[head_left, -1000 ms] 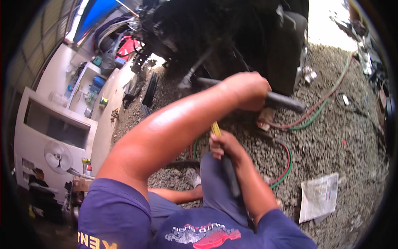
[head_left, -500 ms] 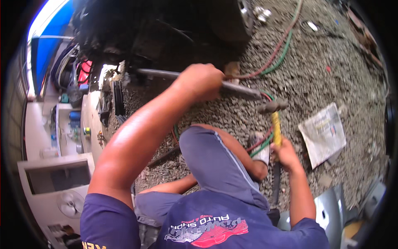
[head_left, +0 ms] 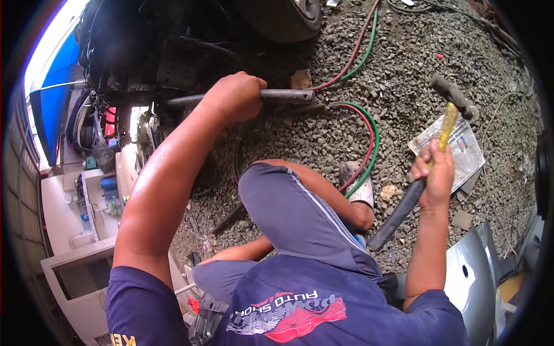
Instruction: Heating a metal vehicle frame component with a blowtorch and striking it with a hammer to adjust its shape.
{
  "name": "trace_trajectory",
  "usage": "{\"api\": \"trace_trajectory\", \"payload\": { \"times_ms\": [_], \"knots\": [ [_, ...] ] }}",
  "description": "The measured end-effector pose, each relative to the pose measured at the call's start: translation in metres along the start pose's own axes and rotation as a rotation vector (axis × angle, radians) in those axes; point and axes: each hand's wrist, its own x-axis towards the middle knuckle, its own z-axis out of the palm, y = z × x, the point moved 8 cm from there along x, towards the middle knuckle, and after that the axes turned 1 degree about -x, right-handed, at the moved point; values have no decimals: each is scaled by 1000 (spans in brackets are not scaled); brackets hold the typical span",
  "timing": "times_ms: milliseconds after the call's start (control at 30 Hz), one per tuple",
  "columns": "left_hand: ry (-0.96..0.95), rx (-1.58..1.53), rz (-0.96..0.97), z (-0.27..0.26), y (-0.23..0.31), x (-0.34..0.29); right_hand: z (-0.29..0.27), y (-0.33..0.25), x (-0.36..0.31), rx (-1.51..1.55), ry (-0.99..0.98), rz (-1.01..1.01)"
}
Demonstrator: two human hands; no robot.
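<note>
My left hand (head_left: pixel 235 97) is wrapped round a grey metal bar (head_left: pixel 288 96), held roughly level. The bar's left end reaches in among the dark parts of a vehicle's underside (head_left: pixel 167 63); its right end, with a small hole in it, points out over the gravel. Off to the right, my right hand (head_left: pixel 437 173) grips a hammer (head_left: pixel 452 98) by its yellow-wrapped handle. The handle's black lower part slants down toward my shoe, and the steel head is raised, apart from the bar's free end.
A wheel (head_left: pixel 288 17) stands at the top. Red and green hoses (head_left: pixel 374 130) loop over the gravel (head_left: pixel 398 69) beside my shoe (head_left: pixel 362 190). A newspaper (head_left: pixel 470 153) lies behind the hammer. Grey body panels (head_left: pixel 470 271) rest at lower right, a white cabinet (head_left: pixel 83 277) at left.
The hammer has swung up and to the right, away from the bar's end. In the picture, my left hand and the bar sit further left and slightly higher; the view has shifted too.
</note>
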Motion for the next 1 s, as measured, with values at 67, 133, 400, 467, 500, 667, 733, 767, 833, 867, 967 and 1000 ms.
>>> {"api": "trace_trajectory", "payload": {
  "times_ms": [67,133,400,467,500,667,733,767,833,867,967,1000],
  "knots": [
    [34,2,-21,-16,1,2,36,13,-11,50,-89,24],
    [21,-44,-61,-21,-8,3,77,31,-22,63,-172,106],
    [53,-54,-41,-23,-8,8,153,53,-46,-56,-445,177],
    [18,-34,-32,-21,-4,3,150,58,-51,-85,-486,276],
    [21,-32,-18,-19,-4,4,145,56,-50,-70,-498,260],
    [101,-69,-35,-28,-11,5,74,-5,-28,-68,-157,-7],
    [112,-79,-37,-30,-14,6,33,-56,-22,11,-4,-194],
    [125,-80,-28,-33,-14,7,10,-83,-17,13,83,-301],
    [145,-100,-8,-35,-13,9,-39,-130,-7,35,205,-467],
    [144,-112,-12,-35,-14,11,-61,-151,-5,57,242,-528],
    [124,-83,-25,-43,-9,13,-86,-165,-13,228,454,-629],
    [96,-60,-30,-41,-8,14,-64,-147,-18,134,506,-590]
  ]
}}
